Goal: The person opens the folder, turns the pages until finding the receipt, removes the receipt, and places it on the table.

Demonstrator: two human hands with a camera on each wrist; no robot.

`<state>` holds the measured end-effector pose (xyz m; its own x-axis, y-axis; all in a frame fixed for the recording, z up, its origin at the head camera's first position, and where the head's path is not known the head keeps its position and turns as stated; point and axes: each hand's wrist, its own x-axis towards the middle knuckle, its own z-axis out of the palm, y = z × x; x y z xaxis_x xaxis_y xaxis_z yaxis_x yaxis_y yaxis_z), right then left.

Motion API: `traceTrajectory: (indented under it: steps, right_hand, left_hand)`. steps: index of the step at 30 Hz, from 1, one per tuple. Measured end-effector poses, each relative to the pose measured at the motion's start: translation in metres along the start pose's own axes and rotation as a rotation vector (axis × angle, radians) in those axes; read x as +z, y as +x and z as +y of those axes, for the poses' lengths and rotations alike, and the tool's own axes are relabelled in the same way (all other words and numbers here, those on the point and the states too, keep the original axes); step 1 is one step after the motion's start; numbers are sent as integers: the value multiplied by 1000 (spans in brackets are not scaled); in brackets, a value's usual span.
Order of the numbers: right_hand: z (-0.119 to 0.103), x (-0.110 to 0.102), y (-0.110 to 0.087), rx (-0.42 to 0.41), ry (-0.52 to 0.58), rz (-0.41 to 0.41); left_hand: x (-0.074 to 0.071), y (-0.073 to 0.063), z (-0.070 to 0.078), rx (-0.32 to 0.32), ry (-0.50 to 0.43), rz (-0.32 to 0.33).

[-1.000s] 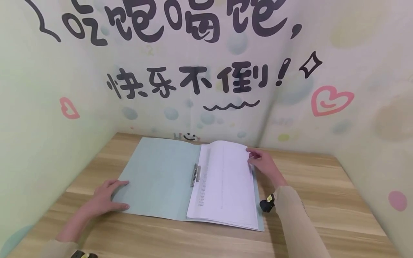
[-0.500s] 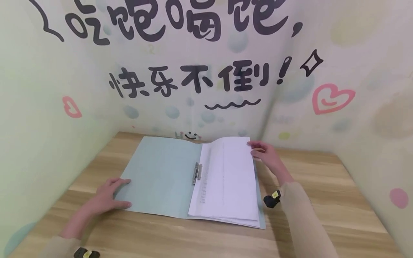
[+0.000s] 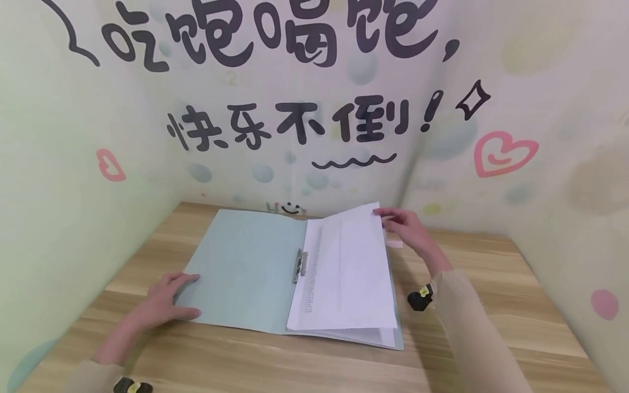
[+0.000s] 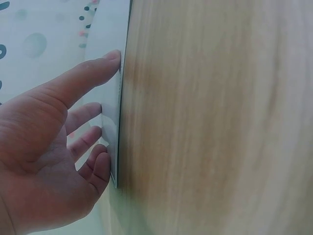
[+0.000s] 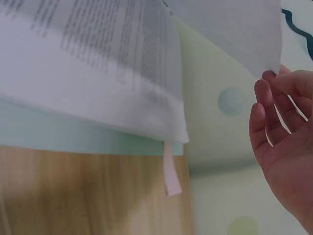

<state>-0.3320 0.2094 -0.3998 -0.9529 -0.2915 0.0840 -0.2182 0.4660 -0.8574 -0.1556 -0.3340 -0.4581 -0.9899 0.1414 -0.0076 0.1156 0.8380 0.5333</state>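
A light-blue file folder [image 3: 241,267] lies spread on the wooden table, with a metal clip [image 3: 300,266] near its fold. White printed pages are stacked on its right half. My right hand [image 3: 411,233] pinches the far right corner of the top sheet [image 3: 351,267] between thumb and fingertips, and that sheet is lifted off the stack. In the right wrist view, printed text shows on the page below [image 5: 117,68]. My left hand [image 3: 159,303] rests at the folder's left edge with thumb and fingers spread, touching the cover; the left wrist view shows the fingertips at that edge [image 4: 118,98].
A pink paper tab [image 5: 170,171] sticks out from the pages beyond the folder's far right edge. Wooden tabletop [image 3: 491,305] surrounds the folder. Behind it stands a wall [image 3: 275,158] with black lettering, hearts and bubbles.
My right hand has raised the top sheet's far corner higher, and the sheet now slants up from the stack. The pink tab has come into sight. My left hand stays at the folder's edge.
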Motion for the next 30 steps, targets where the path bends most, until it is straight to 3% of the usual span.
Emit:
traceTrajectory:
  steps: [5, 12, 19, 30]
  right_hand:
    - [-18, 0, 10, -93, -31, 0]
    - [-49, 12, 22, -113, -13, -2]
    - [-72, 32, 36, -156, 1, 5]
    - [-119, 72, 47, -201, 136, -65]
  left_hand:
    - [1, 1, 1, -2, 4, 0]
    - [-1, 1, 3, -4, 1, -2]
    - [0, -1, 1, -4, 6, 5]
    - [-1, -1, -4, 48, -31, 20]
